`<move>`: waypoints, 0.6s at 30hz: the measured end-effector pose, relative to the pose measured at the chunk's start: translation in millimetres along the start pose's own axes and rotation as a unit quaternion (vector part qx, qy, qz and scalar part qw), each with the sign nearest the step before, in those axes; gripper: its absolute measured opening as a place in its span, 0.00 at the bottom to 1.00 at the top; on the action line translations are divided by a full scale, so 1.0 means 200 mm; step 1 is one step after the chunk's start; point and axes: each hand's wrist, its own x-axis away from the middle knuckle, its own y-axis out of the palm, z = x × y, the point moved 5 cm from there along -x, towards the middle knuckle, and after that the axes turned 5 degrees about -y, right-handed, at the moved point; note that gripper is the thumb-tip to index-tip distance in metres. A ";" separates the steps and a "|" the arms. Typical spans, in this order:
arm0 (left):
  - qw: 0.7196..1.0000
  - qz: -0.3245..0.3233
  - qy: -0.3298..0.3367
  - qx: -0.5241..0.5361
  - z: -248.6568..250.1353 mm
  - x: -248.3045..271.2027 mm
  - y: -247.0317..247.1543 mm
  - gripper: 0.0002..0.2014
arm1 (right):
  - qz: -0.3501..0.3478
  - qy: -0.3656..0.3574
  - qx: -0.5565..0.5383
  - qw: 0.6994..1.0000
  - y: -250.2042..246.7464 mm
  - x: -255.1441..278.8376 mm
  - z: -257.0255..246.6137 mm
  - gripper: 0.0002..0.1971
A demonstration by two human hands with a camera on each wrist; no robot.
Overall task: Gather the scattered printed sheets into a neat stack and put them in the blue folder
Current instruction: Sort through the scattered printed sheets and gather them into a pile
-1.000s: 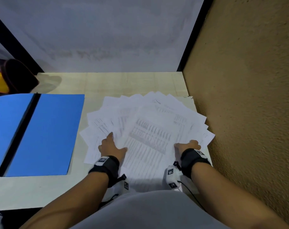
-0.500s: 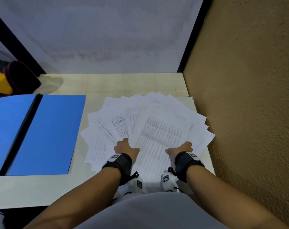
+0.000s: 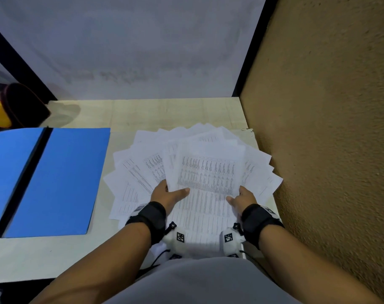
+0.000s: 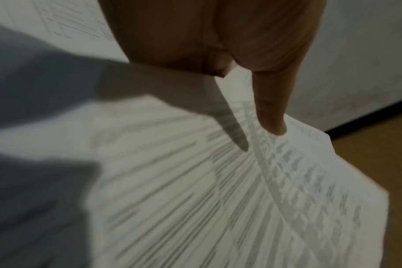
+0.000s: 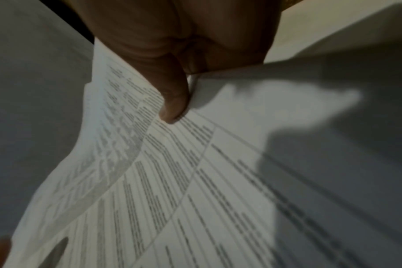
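Observation:
Several printed sheets point(image 3: 200, 172) lie fanned out on the desk near its right side. My left hand point(image 3: 168, 193) pinches the left edge of the upper sheets, thumb on top and fingers tucked beneath. My right hand point(image 3: 239, 197) pinches the right edge the same way. The top sheets bow upward between them. In the left wrist view my left thumb point(image 4: 272, 108) presses on a printed sheet point(image 4: 287, 181). In the right wrist view my right thumb point(image 5: 172, 101) lies on the printed sheets point(image 5: 172, 181). The blue folder point(image 3: 55, 183) lies open and flat to the left.
A brown textured wall point(image 3: 329, 150) stands close along the desk's right edge. A white panel point(image 3: 132, 51) closes the back. A dark and yellow object point(image 3: 15, 106) sits at the far left behind the folder. Bare desk point(image 3: 164, 113) shows beyond the sheets.
Both hands have slid inward along the fan and taken hold of the upper sheets' edges. Those sheets have turned straighter and lifted off the pile.

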 end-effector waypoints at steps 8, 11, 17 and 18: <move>0.986 0.162 -0.021 -0.036 -0.05 -0.08 -0.20 0.18 | 0.086 0.035 0.139 0.986 -0.01 -0.04 0.00 0.25; 0.967 0.242 -0.038 -0.072 -0.06 -0.04 -0.31 0.18 | 0.081 0.053 0.190 0.977 -0.02 -0.04 -0.02 0.32; 0.971 0.223 -0.055 -0.066 -0.17 -0.07 -0.35 0.19 | -0.013 -0.022 0.220 0.975 0.16 0.00 -0.03 0.35; 0.974 0.208 -0.055 -0.072 -0.18 -0.07 -0.33 0.18 | -0.012 -0.025 0.231 0.973 0.18 0.00 -0.03 0.34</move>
